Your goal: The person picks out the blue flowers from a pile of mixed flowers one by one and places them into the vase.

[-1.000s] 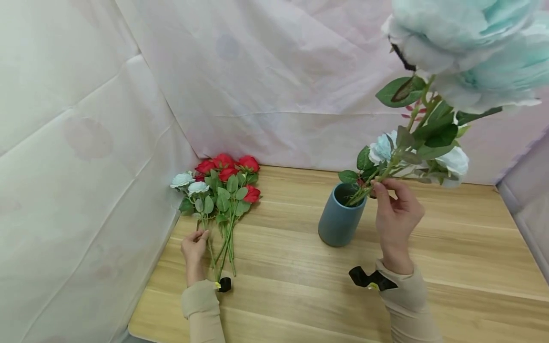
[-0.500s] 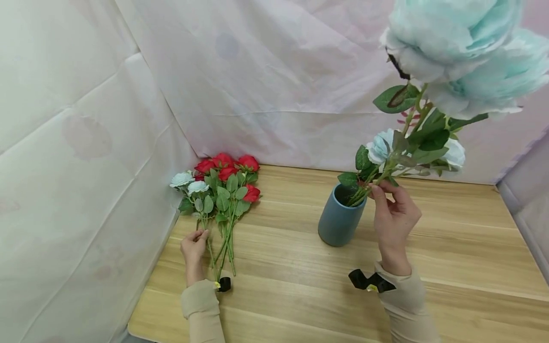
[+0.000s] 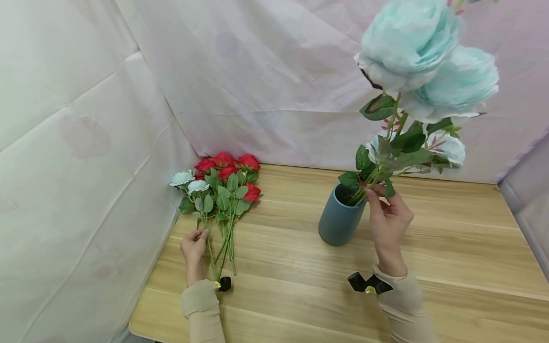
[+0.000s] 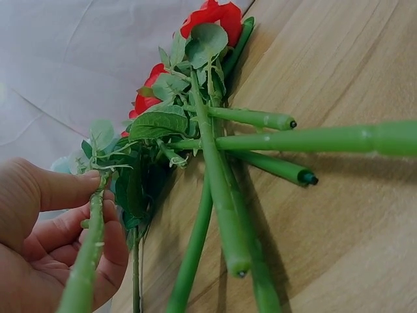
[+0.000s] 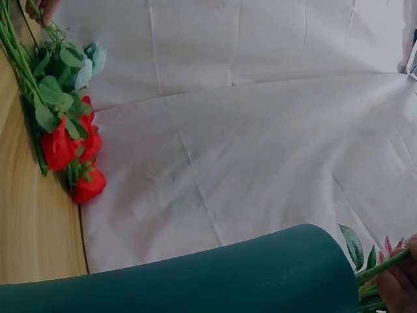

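Where the pale wood-grain table meets the off-white, faintly blotched cloth backdrop at the back left corner, fabric-looking red roses and two small pale-blue flowers lie, stems toward the near side. Left hand: near the left table edge, thumb and fingers pinching a knobbly green stem. Right hand: thumb and fingers gripping a slim green stem just beside the rim of a tapered, matte blue-grey vase, which stands right of centre, short of the back edge. Several leafy stems enter its mouth; large mint-and-white blooms rise well above. A wide stretch of wood separates vase and roses; more runs from the right hand to the right edge.

Left wrist view adds what the head view renders too small: crossed thick stems with dark-tipped ends. Right wrist view adds red sprigs by the vase mouth; right fingers are partly cut off there. Stem depth inside the vase: cannot tell, interior dim.
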`<state>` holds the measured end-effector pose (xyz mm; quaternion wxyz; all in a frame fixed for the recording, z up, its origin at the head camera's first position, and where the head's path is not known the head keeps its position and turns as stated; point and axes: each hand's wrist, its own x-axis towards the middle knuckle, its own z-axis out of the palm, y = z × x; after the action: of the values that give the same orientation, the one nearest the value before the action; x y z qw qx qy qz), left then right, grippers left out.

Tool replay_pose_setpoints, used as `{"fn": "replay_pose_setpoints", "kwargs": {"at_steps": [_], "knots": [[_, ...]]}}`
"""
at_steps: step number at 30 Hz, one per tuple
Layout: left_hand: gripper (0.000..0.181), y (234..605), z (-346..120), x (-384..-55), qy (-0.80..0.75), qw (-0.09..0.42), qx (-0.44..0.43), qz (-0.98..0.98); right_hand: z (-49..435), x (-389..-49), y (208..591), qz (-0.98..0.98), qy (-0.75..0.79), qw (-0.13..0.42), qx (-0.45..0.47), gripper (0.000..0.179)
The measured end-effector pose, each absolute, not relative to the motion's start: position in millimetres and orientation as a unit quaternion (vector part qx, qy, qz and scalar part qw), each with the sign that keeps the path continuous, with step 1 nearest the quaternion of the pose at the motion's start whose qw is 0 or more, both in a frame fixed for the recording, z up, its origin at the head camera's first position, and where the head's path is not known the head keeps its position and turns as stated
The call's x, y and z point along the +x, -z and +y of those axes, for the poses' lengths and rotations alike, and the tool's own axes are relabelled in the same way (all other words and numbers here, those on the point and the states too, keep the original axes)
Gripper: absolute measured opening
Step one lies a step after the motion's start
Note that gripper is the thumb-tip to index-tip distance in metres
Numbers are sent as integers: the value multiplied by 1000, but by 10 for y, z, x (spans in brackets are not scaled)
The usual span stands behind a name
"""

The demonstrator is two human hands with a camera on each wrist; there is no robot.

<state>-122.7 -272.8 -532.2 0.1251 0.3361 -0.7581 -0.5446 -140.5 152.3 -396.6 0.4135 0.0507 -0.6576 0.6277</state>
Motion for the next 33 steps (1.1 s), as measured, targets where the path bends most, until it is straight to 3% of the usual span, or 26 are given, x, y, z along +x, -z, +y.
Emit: {"fn": "replay_pose_setpoints", "kwargs": {"at_steps": [15, 22, 33], "knots": [[27, 5319, -2709, -1242, 551, 143, 335, -751, 1517, -1413, 4060, -685, -581, 436, 47, 18], [28, 5314, -2697, -1236, 557, 161, 329, -745, 1427, -1323, 3886, -688, -577, 437, 57, 6], [30, 5232, -2663, -1204, 566, 164, 328, -738, 1420, -1323, 3929, -698, -569, 431, 61, 5]]}}
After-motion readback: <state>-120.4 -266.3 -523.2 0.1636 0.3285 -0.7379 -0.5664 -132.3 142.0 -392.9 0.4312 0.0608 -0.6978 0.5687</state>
